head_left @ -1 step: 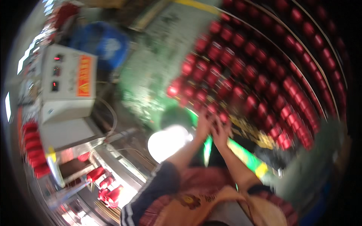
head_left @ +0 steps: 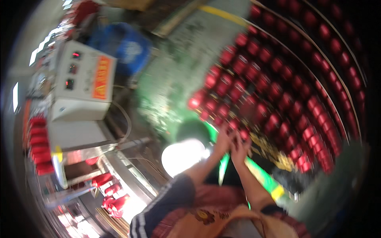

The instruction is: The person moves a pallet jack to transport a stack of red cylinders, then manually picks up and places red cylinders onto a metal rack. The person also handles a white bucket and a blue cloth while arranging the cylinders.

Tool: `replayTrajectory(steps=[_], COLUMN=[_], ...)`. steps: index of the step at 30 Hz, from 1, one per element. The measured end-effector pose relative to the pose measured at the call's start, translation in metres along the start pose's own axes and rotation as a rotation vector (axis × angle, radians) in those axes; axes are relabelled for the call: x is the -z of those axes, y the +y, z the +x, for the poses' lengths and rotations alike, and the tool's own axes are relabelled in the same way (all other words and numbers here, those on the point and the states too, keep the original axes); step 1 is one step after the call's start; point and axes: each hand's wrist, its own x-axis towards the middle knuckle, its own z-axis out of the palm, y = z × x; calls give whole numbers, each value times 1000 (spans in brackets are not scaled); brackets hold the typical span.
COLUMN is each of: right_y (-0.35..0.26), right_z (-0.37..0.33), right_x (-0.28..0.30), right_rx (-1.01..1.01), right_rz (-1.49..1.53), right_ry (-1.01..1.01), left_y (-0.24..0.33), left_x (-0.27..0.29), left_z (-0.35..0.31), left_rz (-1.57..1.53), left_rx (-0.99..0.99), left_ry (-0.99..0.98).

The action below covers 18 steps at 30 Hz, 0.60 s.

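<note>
Shiny red cylindrical pieces (head_left: pixel 224 84) stand in close rows on a dark rack ahead and to the right. At the near end of these rows my left hand (head_left: pixel 224 139) has its fingers curled at a red piece (head_left: pixel 234 123). Close beside it, my right hand (head_left: pixel 240 147) closes round another red piece (head_left: pixel 244 134). The two hands almost touch. Motion blur hides the fingertips, and what kind of product the pieces are cannot be made out.
A bright white round lamp (head_left: pixel 183 155) glows just left of my forearm. Farther left are a grey control box (head_left: pixel 85 77) with red displays, a blue bin (head_left: pixel 129 49) and a machine opening with red parts (head_left: pixel 113 190). Green floor (head_left: pixel 170 75) lies ahead.
The whole view has shifted, so the rack, box and lamp sit farther right and mostly a little lower. My hands keep the same place at the near red pieces.
</note>
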Motion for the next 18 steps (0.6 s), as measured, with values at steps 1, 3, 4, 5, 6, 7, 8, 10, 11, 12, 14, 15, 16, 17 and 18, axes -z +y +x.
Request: replayTrajectory(steps=[1, 3, 4, 5, 6, 7, 8, 10, 11, 12, 14, 15, 16, 17, 18], right_y=[6, 19, 25, 29, 34, 38, 42, 50, 53, 56, 56, 50, 48, 37, 25], right_z=[-1, 3, 6, 5, 8, 7, 8, 11, 18, 15, 20, 19, 22, 29, 29], right_x=[-3, -7, -9, -8, -8, -5, -2, 13, 24, 41, 77, 99, 124, 138, 151], right_rx=[-36, -156, -140, -280, -214, -243, -186, -172, -195, -154, -82, -113, -180, -57, -89], right_rz=[-77, -249, -260, -330, -256, -210, -190, -16, 95, 83, 110, 119, 149, 208, 435], right_ry=[6, 34, 64, 30, 88, 83, 120, 113, 104, 60, -27, -100, -146, -190, -275], left_y=[-7, -24, -31, -37, -42, -43, -42, -32, -24, -15, 6, 18, 27, 38, 47], left_x=[-9, -18, -21, -23, -24, -24, -24, -17, -12, -6, 19, 38, 51, 66, 80], left_z=[1, 1, 1, 0, -3, -7, -12, -24, -31, -41, -68, -84, -103, -122, -142], left_rz=[68, 452, 795, 814, 775, 794, 761, 733, 714, 740, 564, 420, 431, 479, 415], left_rx=[103, -38, -234, -277, -321, -246, -283, -308, -255, -161, -284, -291, -234, -157, -105], left_ry=[31, -85, -167, -130, -84, -133, -86, -25, -69, -149, -5, 10, 39, 73, 107])
